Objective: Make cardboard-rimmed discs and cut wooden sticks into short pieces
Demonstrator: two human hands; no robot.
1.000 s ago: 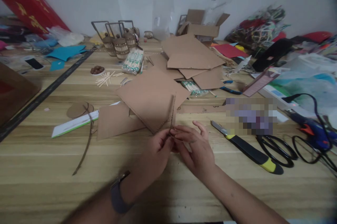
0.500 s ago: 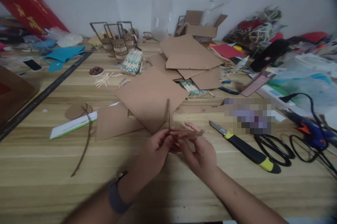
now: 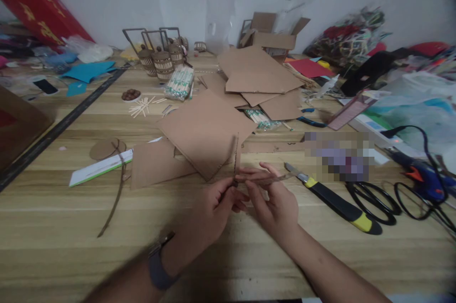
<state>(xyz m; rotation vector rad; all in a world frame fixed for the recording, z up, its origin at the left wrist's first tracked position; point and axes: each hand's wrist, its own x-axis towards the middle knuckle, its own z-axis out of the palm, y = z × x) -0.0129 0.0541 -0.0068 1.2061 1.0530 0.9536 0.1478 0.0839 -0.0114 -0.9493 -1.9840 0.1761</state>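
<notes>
My left hand (image 3: 213,205) pinches a thin brown cardboard strip (image 3: 281,179) between thumb and fingers. Part of the strip, or a second thin piece, rises from the fingertips over the cardboard sheet behind. My right hand (image 3: 276,201) closes on the strip beside the left fingertips, and one end sticks out to the right past its fingers. Between the two hands the fingers hide how the strip is bent. A utility knife (image 3: 333,201) with its blade out lies right of my right hand. Another curved brown strip (image 3: 116,201) lies to the left near a cardboard disc (image 3: 103,148).
Cardboard sheets (image 3: 206,129) are spread beyond my hands. Black-handled scissors (image 3: 374,203) and a blue glue gun (image 3: 423,182) with its cord lie at right. Small lidded buckets (image 3: 164,65), packaged sticks (image 3: 180,83) and a bowl of brown balls (image 3: 131,95) stand farther back.
The strip's end now reaches farther out to the right past my right fingers. The upright piece leans slightly right, and both hands have shifted a little rightward.
</notes>
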